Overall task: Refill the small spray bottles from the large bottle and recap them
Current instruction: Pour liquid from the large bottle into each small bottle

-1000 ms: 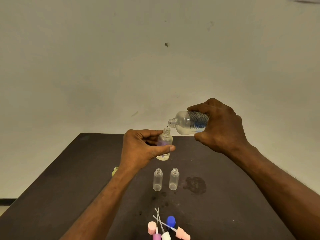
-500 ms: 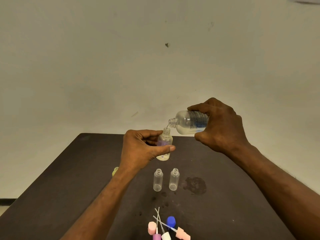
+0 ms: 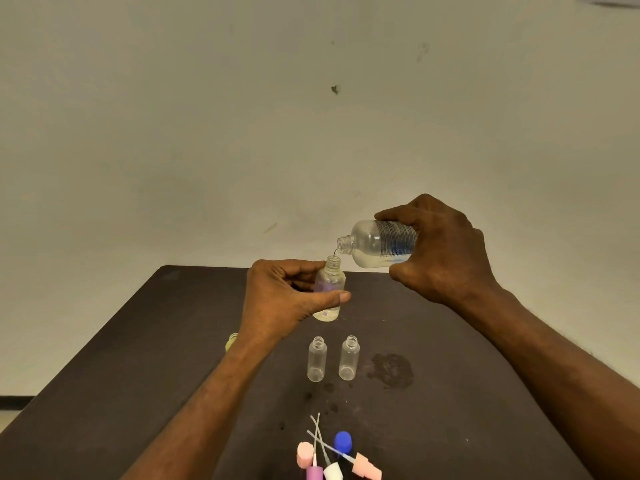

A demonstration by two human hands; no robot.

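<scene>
The small bottle (image 3: 329, 289), pinched by the left hand's (image 3: 280, 299) fingers (image 3: 341, 296) above the surface (image 3: 145, 341), took a thin stream from the big bottle (image 3: 379, 244) gripped in the right hand (image 3: 440, 251); best kept mouth-to-mouth, tilt gentle.

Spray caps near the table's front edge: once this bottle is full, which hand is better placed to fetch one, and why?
Probably the right hand: it can set down the large bottle, while the left hand steadies the uncapped small bottle. The spray caps lie between both forearms.
</scene>
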